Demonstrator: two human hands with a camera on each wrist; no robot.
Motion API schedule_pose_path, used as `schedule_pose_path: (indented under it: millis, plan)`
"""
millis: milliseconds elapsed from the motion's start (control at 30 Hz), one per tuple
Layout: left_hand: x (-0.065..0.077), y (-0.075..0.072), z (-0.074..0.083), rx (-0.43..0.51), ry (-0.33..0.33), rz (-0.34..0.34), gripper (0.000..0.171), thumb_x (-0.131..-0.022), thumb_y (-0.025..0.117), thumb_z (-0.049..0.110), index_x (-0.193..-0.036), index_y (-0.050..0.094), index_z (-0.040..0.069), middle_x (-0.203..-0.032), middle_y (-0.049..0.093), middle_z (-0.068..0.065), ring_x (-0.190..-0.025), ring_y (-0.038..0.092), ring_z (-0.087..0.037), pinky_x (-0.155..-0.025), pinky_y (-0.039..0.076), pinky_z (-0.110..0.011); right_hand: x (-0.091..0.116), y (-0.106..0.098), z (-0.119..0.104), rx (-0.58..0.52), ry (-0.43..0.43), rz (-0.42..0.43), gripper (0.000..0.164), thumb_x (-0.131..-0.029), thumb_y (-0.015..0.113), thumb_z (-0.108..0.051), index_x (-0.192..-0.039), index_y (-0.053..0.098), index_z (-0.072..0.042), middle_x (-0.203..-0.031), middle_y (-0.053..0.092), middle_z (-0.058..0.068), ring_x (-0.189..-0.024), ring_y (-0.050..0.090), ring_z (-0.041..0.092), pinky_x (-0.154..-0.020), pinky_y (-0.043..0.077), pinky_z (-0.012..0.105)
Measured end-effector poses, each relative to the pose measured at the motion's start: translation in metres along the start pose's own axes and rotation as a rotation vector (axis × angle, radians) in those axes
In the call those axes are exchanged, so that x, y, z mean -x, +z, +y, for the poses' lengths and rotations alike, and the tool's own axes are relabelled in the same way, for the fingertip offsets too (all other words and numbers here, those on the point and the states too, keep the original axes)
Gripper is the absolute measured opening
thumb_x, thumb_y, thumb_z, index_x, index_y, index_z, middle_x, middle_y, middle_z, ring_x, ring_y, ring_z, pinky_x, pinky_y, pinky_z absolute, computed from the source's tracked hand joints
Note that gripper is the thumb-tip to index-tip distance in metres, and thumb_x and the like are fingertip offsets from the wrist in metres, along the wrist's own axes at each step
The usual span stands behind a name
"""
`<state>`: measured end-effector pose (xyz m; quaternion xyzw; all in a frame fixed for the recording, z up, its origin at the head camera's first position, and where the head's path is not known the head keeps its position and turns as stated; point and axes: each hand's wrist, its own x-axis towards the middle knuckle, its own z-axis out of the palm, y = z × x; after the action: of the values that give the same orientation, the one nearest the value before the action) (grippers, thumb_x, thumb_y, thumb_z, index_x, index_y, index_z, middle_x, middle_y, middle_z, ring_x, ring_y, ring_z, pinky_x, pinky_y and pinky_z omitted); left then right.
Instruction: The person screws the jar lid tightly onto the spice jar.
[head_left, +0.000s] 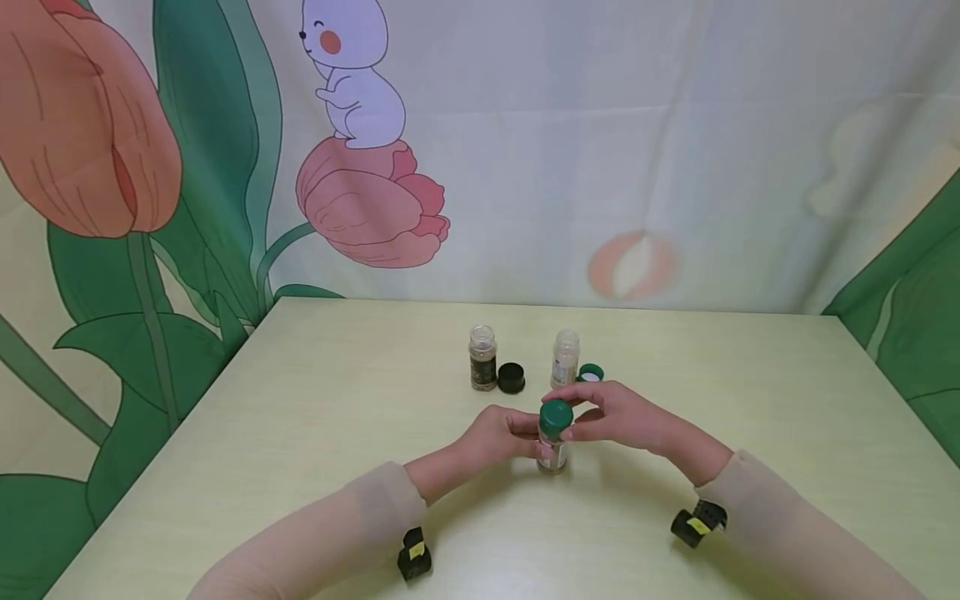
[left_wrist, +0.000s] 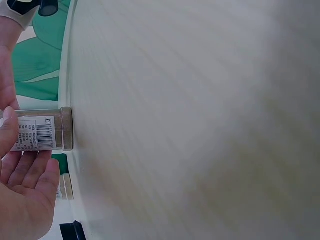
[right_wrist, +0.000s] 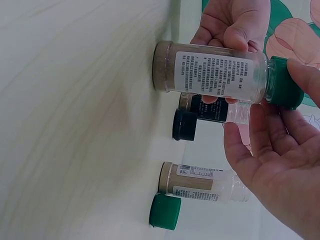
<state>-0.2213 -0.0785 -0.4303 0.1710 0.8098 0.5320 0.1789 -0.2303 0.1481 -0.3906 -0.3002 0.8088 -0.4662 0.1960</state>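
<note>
A clear spice jar (right_wrist: 215,72) with a white label and brown powder inside stands upright on the table. Its green cap (head_left: 556,416) sits at the top of the jar. My left hand (head_left: 501,437) grips the jar's body from the left, thumb and fingers on either side. From the right, my right hand (head_left: 611,414) pinches the green cap between thumb and fingers. In the left wrist view the jar's base (left_wrist: 67,129) shows below the left hand, with a barcode on the label.
Behind stand two uncapped jars: a dark-labelled jar (head_left: 483,360) with a black cap (head_left: 512,378) beside it, and a white-labelled jar (head_left: 565,358) with a green cap (right_wrist: 165,211) lying next to it. A printed curtain (head_left: 525,167) hangs behind the table (head_left: 337,375).
</note>
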Motion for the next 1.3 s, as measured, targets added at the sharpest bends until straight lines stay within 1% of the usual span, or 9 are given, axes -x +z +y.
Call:
schedule_pose_path:
  millis: [200,400,467,567,667,900,1033,1200,1300]
  plan:
    - [-0.0007,0.001,0.0005,0.002,0.0,0.004,0.035,-0.089,0.078,0.008,-0.123,0.073,-0.001,-0.114,0.076,-0.018,-0.117,0.073,-0.028,-0.097,0.057,-0.028,-0.0002,0.0001,0.0006,0.049,-0.011,0.017,0.047,-0.095,0.073,-0.015,-0.136,0.06,0.002,-0.132,0.066,0.023,-0.117,0.069,0.034,-0.098,0.059,0.038]
    - [0.0001,0.0009,-0.0007,0.021,0.001,-0.003,0.037,-0.09,0.078,0.007,-0.125,0.071,-0.002,-0.115,0.075,-0.02,-0.117,0.073,-0.03,-0.097,0.058,-0.029,-0.0004,0.0014,0.0018,0.107,-0.058,0.048,0.045,-0.094,0.074,-0.015,-0.134,0.062,0.002,-0.127,0.069,0.02,-0.12,0.063,0.031,-0.102,0.057,0.043]
    - [0.0003,0.0008,-0.0007,0.02,0.003,-0.003,0.037,-0.09,0.078,0.007,-0.125,0.071,-0.002,-0.115,0.075,-0.02,-0.116,0.073,-0.029,-0.096,0.057,-0.027,0.0003,0.0018,0.0017,0.095,-0.054,0.05,0.045,-0.094,0.074,-0.014,-0.134,0.061,0.003,-0.127,0.069,0.021,-0.119,0.065,0.033,-0.101,0.057,0.041]
    - [0.0001,0.0012,-0.0004,0.01,0.002,0.002,0.036,-0.089,0.078,0.008,-0.124,0.072,-0.002,-0.114,0.076,-0.019,-0.116,0.073,-0.028,-0.096,0.056,-0.025,0.001,0.0017,0.0019,0.068,-0.038,0.046,0.046,-0.095,0.074,-0.013,-0.135,0.06,0.004,-0.129,0.068,0.024,-0.117,0.068,0.036,-0.097,0.059,0.035]
    - [-0.0002,0.0016,0.0001,0.004,-0.006,0.007,0.036,-0.089,0.078,0.008,-0.124,0.072,-0.001,-0.114,0.076,-0.018,-0.115,0.073,-0.027,-0.096,0.056,-0.026,0.0013,0.0012,0.0016,0.064,-0.034,0.044,0.046,-0.095,0.073,-0.013,-0.135,0.06,0.004,-0.131,0.067,0.025,-0.116,0.069,0.038,-0.095,0.06,0.031]
    - [0.0001,0.0015,0.0007,0.0,-0.007,0.013,0.036,-0.089,0.079,0.009,-0.123,0.072,-0.001,-0.113,0.076,-0.018,-0.116,0.073,-0.027,-0.099,0.056,-0.028,0.0011,0.0015,0.0,0.08,-0.048,0.048,0.045,-0.095,0.074,-0.013,-0.135,0.061,0.004,-0.131,0.068,0.023,-0.12,0.066,0.035,-0.099,0.058,0.034]
    - [0.0003,0.0008,-0.0001,-0.008,0.003,0.006,0.036,-0.089,0.078,0.009,-0.123,0.072,-0.001,-0.114,0.076,-0.018,-0.117,0.073,-0.027,-0.099,0.055,-0.026,0.0012,0.0019,-0.0012,0.081,-0.052,0.053,0.045,-0.094,0.074,-0.011,-0.134,0.061,0.005,-0.13,0.068,0.024,-0.12,0.065,0.035,-0.1,0.058,0.035]
    - [0.0013,0.0001,-0.0001,-0.007,0.012,-0.002,0.036,-0.09,0.078,0.008,-0.125,0.071,-0.002,-0.114,0.076,-0.019,-0.117,0.073,-0.028,-0.1,0.055,-0.028,0.001,0.0035,-0.0018,0.087,-0.058,0.072,0.046,-0.093,0.075,-0.012,-0.133,0.061,0.006,-0.126,0.069,0.024,-0.117,0.065,0.028,-0.099,0.058,0.037]
    - [0.0012,0.0003,0.0001,-0.002,0.012,-0.001,0.036,-0.09,0.077,0.007,-0.124,0.071,-0.002,-0.114,0.076,-0.019,-0.116,0.073,-0.029,-0.1,0.056,-0.03,0.0009,0.0049,-0.0008,0.091,-0.058,0.091,0.046,-0.092,0.076,-0.013,-0.132,0.062,0.006,-0.124,0.069,0.023,-0.117,0.065,0.03,-0.099,0.059,0.039]
